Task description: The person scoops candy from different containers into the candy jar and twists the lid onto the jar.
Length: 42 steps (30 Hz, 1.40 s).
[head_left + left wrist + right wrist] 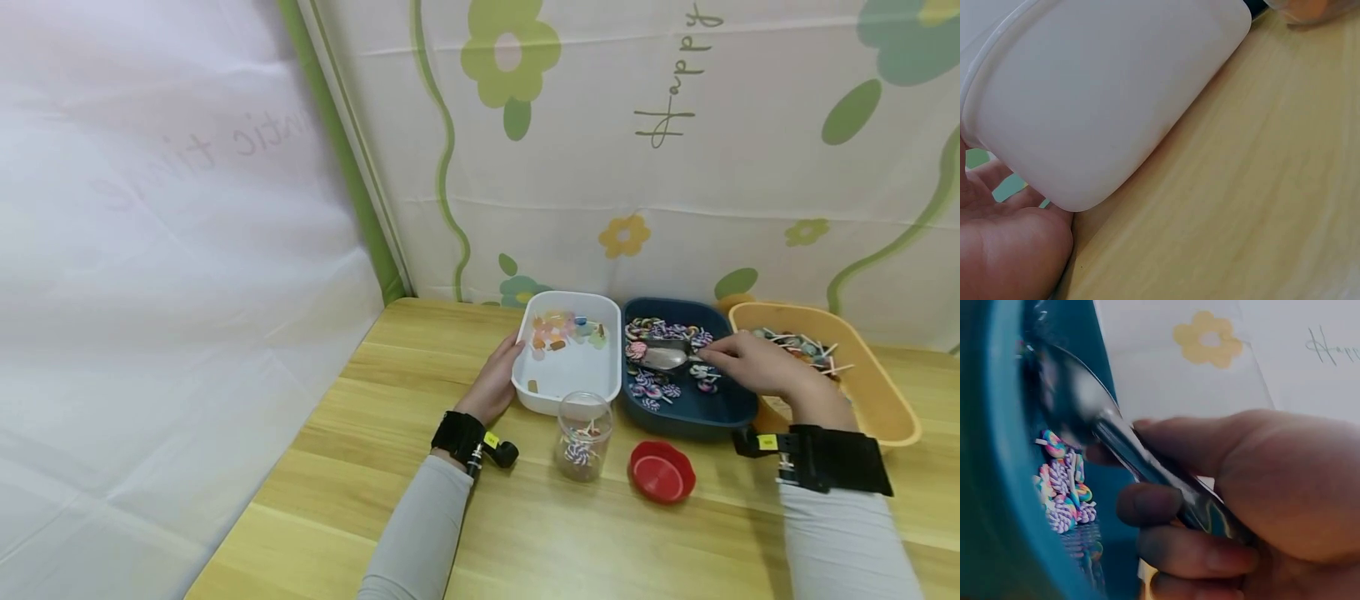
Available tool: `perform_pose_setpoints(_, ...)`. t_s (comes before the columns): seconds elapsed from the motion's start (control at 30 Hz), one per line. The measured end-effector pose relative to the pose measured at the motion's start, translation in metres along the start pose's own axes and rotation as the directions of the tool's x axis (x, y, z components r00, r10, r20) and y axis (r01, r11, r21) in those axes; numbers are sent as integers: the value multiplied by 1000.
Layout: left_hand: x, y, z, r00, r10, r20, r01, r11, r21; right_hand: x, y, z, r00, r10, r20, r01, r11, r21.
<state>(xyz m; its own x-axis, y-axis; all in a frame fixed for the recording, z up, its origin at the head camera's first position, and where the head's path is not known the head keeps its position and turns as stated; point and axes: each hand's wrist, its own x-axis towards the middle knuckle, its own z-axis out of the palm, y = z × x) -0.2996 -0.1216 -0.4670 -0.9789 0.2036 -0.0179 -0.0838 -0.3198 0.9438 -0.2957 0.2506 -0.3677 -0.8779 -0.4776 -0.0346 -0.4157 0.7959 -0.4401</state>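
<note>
My right hand (757,367) grips the handle of a small metal scoop (665,358) over the dark blue tub (731,406). A pink swirl lollipop piece (636,351) shows at the scoop's tip. Miniature swirl lollipops (1063,497) lie in the tub around and below the scoop. My left hand (491,382) rests against the left outer wall of the white tub (566,377), its fingers lying along the side near the rim. Inside that tub are pale popsicle-shaped pieces (558,327). A clear jar (583,450) with some mini lollipops stands upright in front of the tubs.
A red lid (662,472) lies on the wooden table (540,542) to the right of the jar. The yellow tub (873,400), holding more small lollipops, stands at the right beside the blue one. A printed cloth (570,183) hangs right behind the tubs.
</note>
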Motion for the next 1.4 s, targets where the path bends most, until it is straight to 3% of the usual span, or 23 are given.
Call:
perform_pose_setpoints(0.23, -1, 0, 0, 1000, 4, 5, -4, 1000, -4, -6, 7, -3, 996, -90, 11, 89, 991, 103)
perform_pose_setpoints(0.5, -1, 0, 0, 1000, 7, -2, -7, 1000, -4, -20, 17, -8, 1000, -20, 7, 19, 982, 187)
perform_pose_setpoints(0.67, -2, 0, 0, 1000, 1, -7, -1, 1000, -3, -29, 19, -16, 999, -43, 2, 40, 943, 329)
perform_pose_setpoints(0.8, -3, 1, 0, 1000, -3, -13, 3, 1000, 0, -33, 19, -22, 993, -118, -13, 111, 885, 453)
perform_pose_setpoints(0.93, -4, 1, -1, 1000, -9, -24, 9, 1000, -1, -32, 11, -25, 971, -237, -25, 217, 836, 504)
perform_pose_setpoints(1.17, -3, 1, 0, 1000, -3, -22, 3, 1000, -12, -31, -21, -32, 910, -413, -45, 373, 766, 524)
perform_pose_setpoints(1.4, -1, 0, 0, 1000, 2, -3, -2, 1000, -20, -41, -42, -41, 876, -482, -29, 421, 733, 535)
